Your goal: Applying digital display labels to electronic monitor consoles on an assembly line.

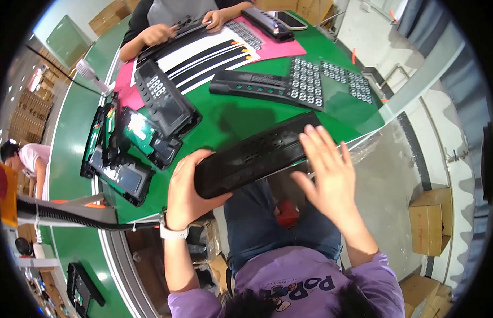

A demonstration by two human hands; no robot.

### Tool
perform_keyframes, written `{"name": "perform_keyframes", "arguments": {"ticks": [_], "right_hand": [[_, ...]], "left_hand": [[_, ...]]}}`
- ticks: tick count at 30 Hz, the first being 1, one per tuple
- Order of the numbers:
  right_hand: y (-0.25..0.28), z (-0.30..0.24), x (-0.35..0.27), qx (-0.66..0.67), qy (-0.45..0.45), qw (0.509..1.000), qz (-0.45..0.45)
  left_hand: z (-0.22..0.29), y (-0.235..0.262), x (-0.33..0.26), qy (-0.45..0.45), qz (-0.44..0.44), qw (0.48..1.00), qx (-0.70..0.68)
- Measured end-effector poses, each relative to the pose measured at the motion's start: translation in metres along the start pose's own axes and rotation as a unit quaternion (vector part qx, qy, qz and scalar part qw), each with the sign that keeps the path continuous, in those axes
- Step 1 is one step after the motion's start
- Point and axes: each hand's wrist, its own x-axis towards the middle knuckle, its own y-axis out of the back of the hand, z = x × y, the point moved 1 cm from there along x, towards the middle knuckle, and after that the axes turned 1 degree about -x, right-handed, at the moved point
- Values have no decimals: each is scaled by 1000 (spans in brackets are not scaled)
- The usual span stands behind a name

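A long black plastic housing [251,156] with small slots and holes in its face is held tilted above the table's near edge, over my lap. Around its left end, my left hand [185,185] is closed, thumb along the near side. My right hand [328,172] rests against the right end with fingers stretched out flat and thumb apart. Beyond the housing lies a similar black housing [251,86], touching a sheet of round stickers [306,79]. To the left, a black device with a digit panel [164,98] leans over opened housings with green circuit boards [140,132].
Across the green table [246,114], a co-worker's hands [157,36] handle a black part above a white sheet with black strips [204,69] and a pink sheet [286,50]. A phone [291,20] and a small fan [92,74] stand farther off. Cartons [428,225] sit right.
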Motion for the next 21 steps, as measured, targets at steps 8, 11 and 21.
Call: {"name": "perform_keyframes", "arguments": {"ticks": [8,11,21], "right_hand": [[11,68,39,55,-17,988,145],[-26,99,48,62,-41,994,74],[2,47,13,67,91,951,287]], "left_hand": [[28,15,10,-28,38,998,-50],[23,15,19,-58,86,988,-119],[88,-21,82,152,-134,797,-569]]}}
